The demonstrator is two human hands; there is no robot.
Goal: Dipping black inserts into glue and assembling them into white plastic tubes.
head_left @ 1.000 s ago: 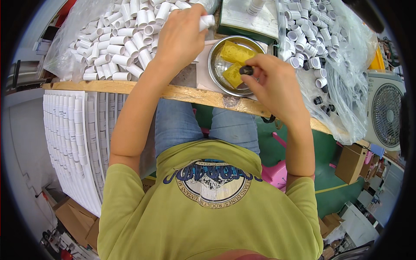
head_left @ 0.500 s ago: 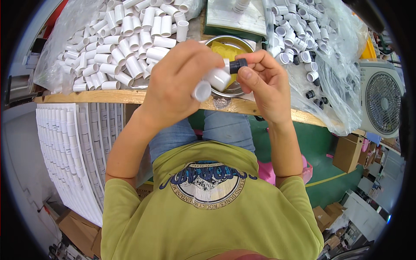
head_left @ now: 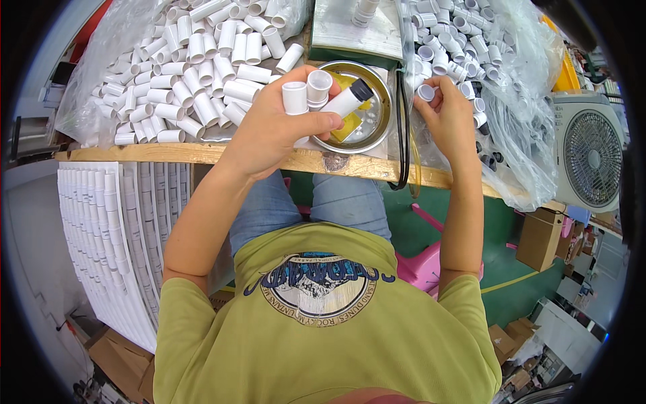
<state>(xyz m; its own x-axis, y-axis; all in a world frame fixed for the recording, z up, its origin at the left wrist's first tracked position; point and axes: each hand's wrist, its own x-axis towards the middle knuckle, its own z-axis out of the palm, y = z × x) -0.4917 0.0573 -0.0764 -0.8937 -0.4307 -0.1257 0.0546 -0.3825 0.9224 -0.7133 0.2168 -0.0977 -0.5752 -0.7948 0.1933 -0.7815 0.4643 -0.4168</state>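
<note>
My left hand [head_left: 272, 128] is closed around three white plastic pieces over the front of the bench. One is a white tube with a black end [head_left: 346, 99], slanting up to the right across the bowl. Beside it, a short white tube [head_left: 295, 98] and a white piece with a rimmed end [head_left: 318, 86] stand up between thumb and fingers. At the right-hand heap, my right hand [head_left: 449, 114] has thumb and fingertips on a small white fitting [head_left: 425, 93]. Next to my left hand is a round metal bowl [head_left: 385, 111] with a yellow piece [head_left: 345, 129] inside.
White tubes [head_left: 202, 104] are heaped on the left of the wooden-edged bench [head_left: 195, 151]; white fittings [head_left: 464, 44] lie on clear plastic at right. A metal-topped block [head_left: 363, 40] stands behind the bowl. Black cords [head_left: 404, 135] hang over the edge. A fan [head_left: 589, 151] stands far right.
My right hand has left the black-ended piece and moved right to the fittings. My left hand has turned, bringing its tubes more upright. The black cords beside the bowl now show.
</note>
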